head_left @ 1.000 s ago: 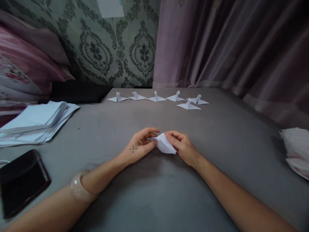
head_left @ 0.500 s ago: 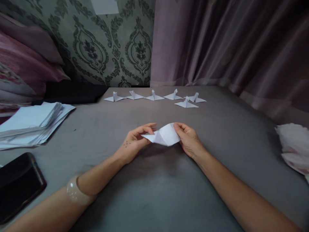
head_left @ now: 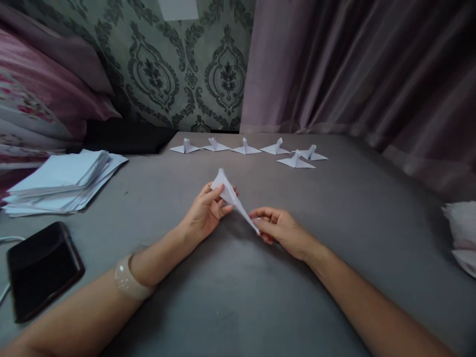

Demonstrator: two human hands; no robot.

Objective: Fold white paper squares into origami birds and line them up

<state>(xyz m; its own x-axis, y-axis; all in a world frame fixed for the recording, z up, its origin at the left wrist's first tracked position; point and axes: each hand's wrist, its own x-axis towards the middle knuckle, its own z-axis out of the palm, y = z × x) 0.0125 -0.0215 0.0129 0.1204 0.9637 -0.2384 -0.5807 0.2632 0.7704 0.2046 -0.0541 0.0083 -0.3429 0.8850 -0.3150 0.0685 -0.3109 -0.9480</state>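
Observation:
A folded white paper shape point(head_left: 231, 197) is held between both hands above the grey surface point(head_left: 238, 287). My left hand point(head_left: 204, 214) pinches its upper end with thumb and fingers. My right hand point(head_left: 278, 229) pinches its lower pointed tip. The paper runs as a narrow slanted wedge from upper left down to lower right. A pale bangle point(head_left: 128, 282) sits on my left wrist.
Several finished paper birds point(head_left: 247, 147) stand in a row at the far edge. A stack of white sheets point(head_left: 65, 181) lies at the left, a black phone point(head_left: 42, 267) nearer me. Pillows are at the far left, curtains behind, white fabric point(head_left: 463, 235) at the right.
The paper was broad and level between the hands; now it is turned edge-on and slanted. My left hand has risen with one end, my right hand has dropped lower.

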